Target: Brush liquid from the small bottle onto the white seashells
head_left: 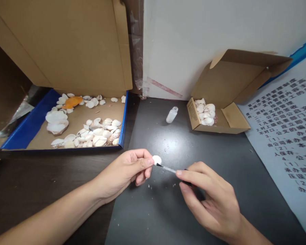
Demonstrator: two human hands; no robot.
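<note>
Between thumb and fingers, my left hand (136,166) pinches a small white seashell (157,159). My right hand (210,200) grips a small brush (169,168) by its black cap-like handle. The brush's dark tip touches the shell or lies just in front of it; I cannot tell which. Beyond the hands, a small uncapped bottle (171,115) with whitish contents stands on the dark mat.
A blue-sided cardboard box (35,126) with many loose shells (99,134) and an orange shell (72,101) lies open at left. A smaller open box (219,128) holding white shells (206,114) is at right, beside a printed sheet (290,143). White specks dot the dark mat (137,217).
</note>
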